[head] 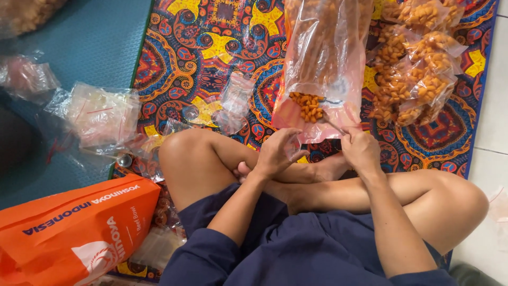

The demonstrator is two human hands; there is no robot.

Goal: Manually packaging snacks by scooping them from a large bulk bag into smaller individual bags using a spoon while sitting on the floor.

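Both hands meet at the near edge of a large clear plastic bag (323,63), which lies on the patterned mat just beyond the person's crossed legs. Right hand (361,150) has its fingers curled and pressed together on the bag's lower right corner, pinching the plastic where a thin crease runs up toward the snacks. Left hand (279,153) sits at the bag's lower left corner with thumb and fingers bent toward each other; the fingertips are at the film, but whether they truly grip it I cannot tell. Inside the bag, a small heap of orange snack pieces (308,106) rests close to the near end, with more of the same filling the far part.

To the right of the big bag, a pile of small sealed packets (418,63) full of the same orange snacks lies on the colourful mat (211,47). Just left of the bag, a few empty small clear bags (233,103) lie crumpled on the mat. Farther left, on the teal mat (95,42), sits a loose stack of more clear bags (100,114). At the near left corner lies an orange carrier bag (74,233), touching the person's left knee area. White floor tiles (495,106) show along the right edge.
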